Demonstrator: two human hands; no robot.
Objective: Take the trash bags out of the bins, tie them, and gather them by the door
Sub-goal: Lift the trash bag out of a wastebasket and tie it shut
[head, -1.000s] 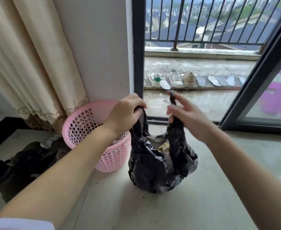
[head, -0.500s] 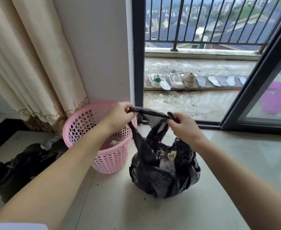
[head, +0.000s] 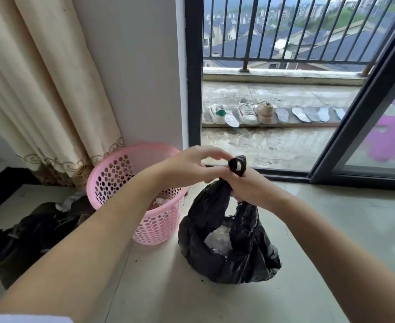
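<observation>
Pink bin (head: 131,183) crowding bag's (head: 226,252) left

Your left hand (head: 193,165) and right hand (head: 250,187) met in front of you, forearms converging. Your right grip was curled tight, one finger wrapped in black plastic; your left fingertips (head: 224,157) pinched beside it.

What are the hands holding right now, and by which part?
Both hold the black trash bag by its gathered top: right hand grips the neck, left hand pinches the end.

You stand in a home: cream curtains (head: 40,85), a tiled floor (head: 343,217), and a sliding door (head: 364,108) onto a balcony lined with shoes (head: 245,111).
</observation>
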